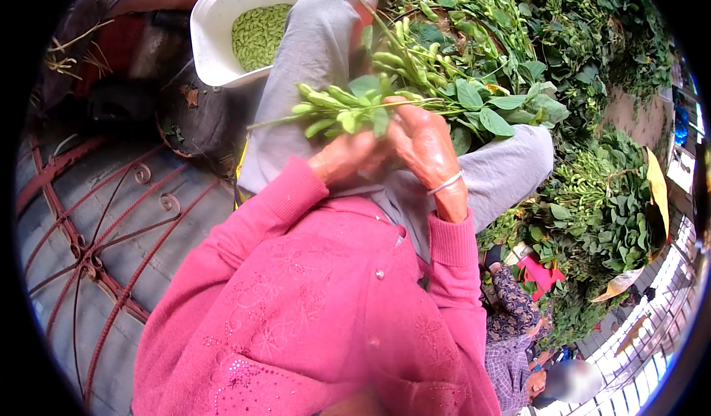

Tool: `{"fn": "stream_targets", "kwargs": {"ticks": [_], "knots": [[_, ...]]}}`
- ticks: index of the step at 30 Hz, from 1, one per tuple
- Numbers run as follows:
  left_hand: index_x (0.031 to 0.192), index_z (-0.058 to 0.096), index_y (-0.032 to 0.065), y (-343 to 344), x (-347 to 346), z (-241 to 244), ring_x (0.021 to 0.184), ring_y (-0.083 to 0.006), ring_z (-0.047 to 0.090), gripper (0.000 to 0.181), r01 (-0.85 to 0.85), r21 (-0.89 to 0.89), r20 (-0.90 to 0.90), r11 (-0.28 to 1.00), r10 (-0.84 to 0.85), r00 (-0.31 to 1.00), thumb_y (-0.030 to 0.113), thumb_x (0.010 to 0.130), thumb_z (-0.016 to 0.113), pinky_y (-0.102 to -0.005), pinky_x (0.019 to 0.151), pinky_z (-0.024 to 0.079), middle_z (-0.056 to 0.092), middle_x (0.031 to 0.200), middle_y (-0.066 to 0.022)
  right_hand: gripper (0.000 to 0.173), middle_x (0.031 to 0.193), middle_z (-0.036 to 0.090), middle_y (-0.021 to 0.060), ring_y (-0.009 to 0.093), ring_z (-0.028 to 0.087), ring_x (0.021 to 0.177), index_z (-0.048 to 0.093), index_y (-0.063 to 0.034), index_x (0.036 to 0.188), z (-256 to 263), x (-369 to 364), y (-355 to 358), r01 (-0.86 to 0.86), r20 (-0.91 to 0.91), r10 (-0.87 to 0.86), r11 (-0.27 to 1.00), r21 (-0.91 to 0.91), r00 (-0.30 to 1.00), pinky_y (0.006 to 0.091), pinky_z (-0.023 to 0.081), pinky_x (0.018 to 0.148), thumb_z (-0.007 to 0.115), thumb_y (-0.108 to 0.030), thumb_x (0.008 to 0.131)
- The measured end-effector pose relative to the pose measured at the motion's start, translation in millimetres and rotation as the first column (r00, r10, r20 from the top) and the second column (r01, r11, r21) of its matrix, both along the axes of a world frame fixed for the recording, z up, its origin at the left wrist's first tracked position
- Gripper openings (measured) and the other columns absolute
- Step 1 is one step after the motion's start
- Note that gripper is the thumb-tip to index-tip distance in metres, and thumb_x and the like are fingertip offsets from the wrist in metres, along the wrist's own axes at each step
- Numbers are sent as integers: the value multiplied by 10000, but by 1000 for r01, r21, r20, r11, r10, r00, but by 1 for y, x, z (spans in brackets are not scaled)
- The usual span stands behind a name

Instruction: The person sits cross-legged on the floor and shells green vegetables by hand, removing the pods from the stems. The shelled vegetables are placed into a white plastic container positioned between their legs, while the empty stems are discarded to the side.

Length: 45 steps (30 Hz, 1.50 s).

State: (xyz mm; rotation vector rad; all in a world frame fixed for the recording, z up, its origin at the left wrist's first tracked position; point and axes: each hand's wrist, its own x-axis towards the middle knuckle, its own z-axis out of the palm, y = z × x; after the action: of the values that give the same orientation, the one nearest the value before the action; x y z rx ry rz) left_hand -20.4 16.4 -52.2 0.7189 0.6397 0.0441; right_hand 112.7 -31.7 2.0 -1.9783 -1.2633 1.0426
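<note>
My right hand [426, 141], with a pale bracelet at its wrist, grips a green soybean stem [414, 103] between bent fingers. The stem lies across my lap, with plump pods [339, 105] and a few leaves clustered left of that hand. My left hand [347, 155] is close beside it, just below the pods. It is blurred, and its fingertips are hidden, so its hold cannot be made out. More podded stems with leaves [433, 72] rest between my knees. Beyond my left knee stands a white plastic tub [214, 41] partly filled with small green beans [258, 35].
Heaped soybean plants [583, 33] spread ahead and to the right, with another pile [600, 210] farther right. At my left is a reddish scrolled metal grille [91, 260]. A dark round object [194, 116] sits near the tub. Another person's patterned sleeve [508, 305] shows lower right.
</note>
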Motion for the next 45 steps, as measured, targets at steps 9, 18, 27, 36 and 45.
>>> {"fn": "stream_targets", "kwargs": {"ticks": [9,18,27,36,45], "knots": [[796,465,105,-2,-6,0,440,-57,273,193,-20,359,40,933,6,999,258,907,430,-230,396,200,361,569,30,284,801,575,160,193,568,717,544,-10,999,6,4,8,28,-209,-60,988,-152,976,307,447,691,561,-143,749],[767,472,93,-1,-8,-11,427,-50,248,191,23,241,13,970,-27,1000,242,885,456,-215,393,192,358,590,32,113,648,519,-36,17,401,545,572,-30,926,-16,4,-30,492,-263,-460,868,69,848,171,335,476,541,-86,833],[985,516,62,0,-14,-21,624,-100,443,145,-226,893,297,390,-132,946,158,878,497,-234,516,367,487,785,-15,125,696,592,87,226,580,606,565,-49,931,12,-40,-34,75,22,-78,991,112,997,319,447,555,558,-67,808],[1152,499,67,0,-23,-26,1032,-139,470,341,393,897,-343,204,-239,908,73,820,574,-312,856,414,510,1126,-69,277,670,539,127,124,485,563,542,-76,1087,42,-61,-48,94,-238,-38,969,229,971,290,413,521,566,-105,813],[1001,556,-2,33,-33,26,824,-232,558,200,-27,985,26,170,12,1000,61,824,484,-358,676,449,588,925,-153,99,621,482,71,134,421,494,549,-30,878,42,-55,-61,174,99,-217,928,329,971,263,358,473,595,-36,791]]}}
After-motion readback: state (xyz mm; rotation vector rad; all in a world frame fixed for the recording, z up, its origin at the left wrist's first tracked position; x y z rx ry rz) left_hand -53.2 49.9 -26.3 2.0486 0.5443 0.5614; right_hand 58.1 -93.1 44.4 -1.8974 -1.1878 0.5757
